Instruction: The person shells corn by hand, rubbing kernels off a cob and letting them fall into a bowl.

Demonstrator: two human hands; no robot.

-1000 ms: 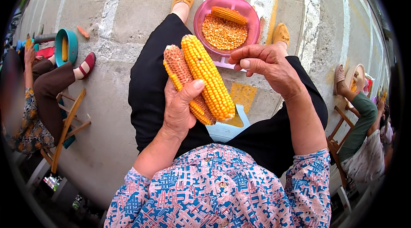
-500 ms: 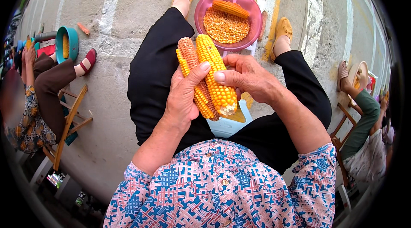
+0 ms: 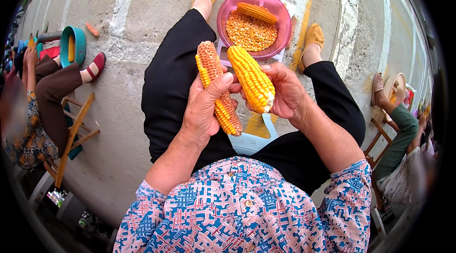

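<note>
My left hand (image 3: pixel 197 105) is closed round a partly shelled corn cob (image 3: pixel 212 67), mostly bare and reddish-brown with some yellow kernels left along its left side. In my right hand (image 3: pixel 285 91) lies a fuller yellow ear of corn (image 3: pixel 251 79), its pale stalk end toward me. The two cobs are apart, with some fingers hidden behind them. Beyond my hands a pink plastic basin (image 3: pixel 222 29) holds loose kernels (image 3: pixel 249 29) and one more orange-yellow ear of corn (image 3: pixel 257 12) lying on top.
A light blue plastic stool (image 3: pixel 256 143) shows between my legs. To the left a person sits on a wooden chair (image 3: pixel 76 134) beside a teal basin (image 3: pixel 80 46). A bare cob (image 3: pixel 91 29) lies on the concrete. Another seated person (image 3: pixel 401 134) is at the right.
My right hand has moved right with the yellow ear, away from the cob in my left hand, and has turned it. The left hand has hardly moved.
</note>
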